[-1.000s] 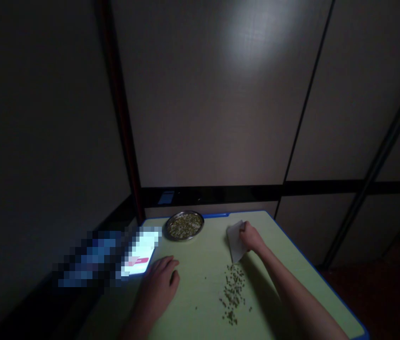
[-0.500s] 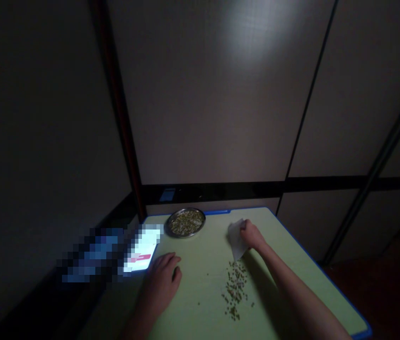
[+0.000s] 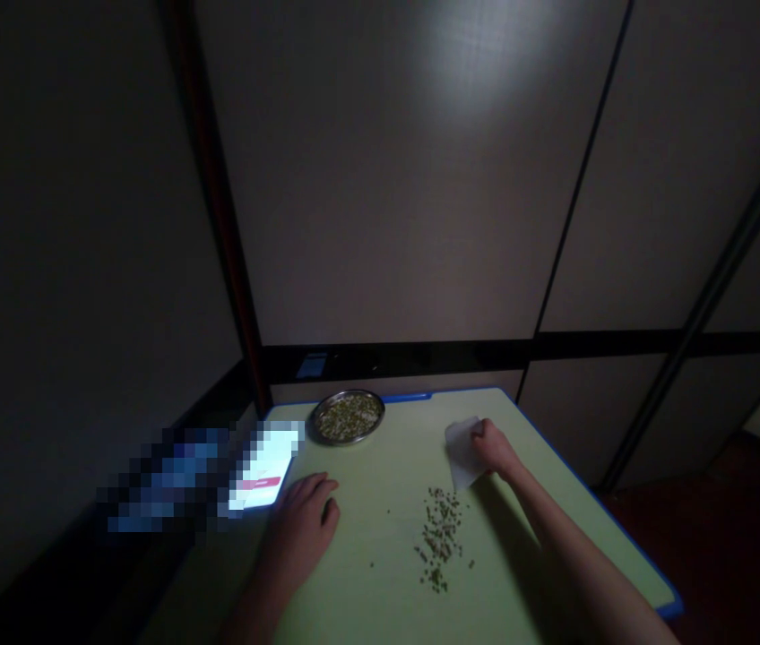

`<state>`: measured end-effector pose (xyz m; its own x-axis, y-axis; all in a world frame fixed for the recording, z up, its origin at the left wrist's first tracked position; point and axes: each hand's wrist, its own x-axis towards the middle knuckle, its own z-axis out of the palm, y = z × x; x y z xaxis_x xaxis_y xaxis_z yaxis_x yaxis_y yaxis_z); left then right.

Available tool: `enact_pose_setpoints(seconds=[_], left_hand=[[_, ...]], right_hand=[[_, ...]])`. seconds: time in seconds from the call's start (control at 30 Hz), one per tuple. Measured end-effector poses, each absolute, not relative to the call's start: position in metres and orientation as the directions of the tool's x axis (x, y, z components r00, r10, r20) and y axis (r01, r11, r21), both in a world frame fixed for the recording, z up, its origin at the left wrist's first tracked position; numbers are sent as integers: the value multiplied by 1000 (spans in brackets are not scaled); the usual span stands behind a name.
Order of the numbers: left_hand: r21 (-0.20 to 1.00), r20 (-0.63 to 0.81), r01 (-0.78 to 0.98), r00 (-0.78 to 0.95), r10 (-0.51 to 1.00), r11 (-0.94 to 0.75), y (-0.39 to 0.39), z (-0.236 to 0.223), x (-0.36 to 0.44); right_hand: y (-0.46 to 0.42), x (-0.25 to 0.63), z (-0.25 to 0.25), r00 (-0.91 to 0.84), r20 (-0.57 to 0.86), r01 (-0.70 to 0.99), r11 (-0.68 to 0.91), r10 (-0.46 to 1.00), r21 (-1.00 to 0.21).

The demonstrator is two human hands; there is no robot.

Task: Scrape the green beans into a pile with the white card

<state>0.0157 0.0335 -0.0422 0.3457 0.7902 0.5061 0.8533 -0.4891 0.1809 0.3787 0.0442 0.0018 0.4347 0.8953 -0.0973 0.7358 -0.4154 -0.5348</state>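
My right hand (image 3: 493, 447) pinches a thin white sheet that looks like paper (image 3: 463, 457), tilted with its lower edge near the table. Just in front of the sheet lies a loose patch of small greenish, seed-like pieces (image 3: 443, 537), scattered on the pale green tabletop (image 3: 367, 609). My left hand (image 3: 306, 515) rests palm down on the left part of the table, its fingers stretched out and holding nothing. Beyond it, a round metal plate (image 3: 314, 431) is covered with similar small green and whitish pieces.
A bright, pixelated screen (image 3: 269, 461) lies at the table's left edge, beside my left hand. Blue trim (image 3: 672, 608) borders the table. Large wood-look panels (image 3: 386, 224) with a dark band stand behind it. A couple of stray pieces lie left of the patch.
My right hand and the white sheet have shifted a little to the right, away from the patch. The view has moved slightly. My left hand stays in place on the table.
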Motion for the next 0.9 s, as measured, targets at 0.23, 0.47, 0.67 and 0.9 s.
enact_pose_setpoints(seconds=[0.23,0.47,0.67,0.9], left_hand=[[168,512,854,352,784,-493,34,-42,16],[140,514,860,361,778,-491,35,-42,17],[125,513,860,371,774,-495,37,-43,18],[128,504,868,360,785,-480,35,-42,18]], right_hand=[[25,394,-5,483,-58,718,-433,873,-545],[0,398,-8,500,-2,710,-412,866,-571],[-9,404,-11,513,14,684,-399,858,-611],[-4,395,-16,520,0,635,-387,854,-669]])
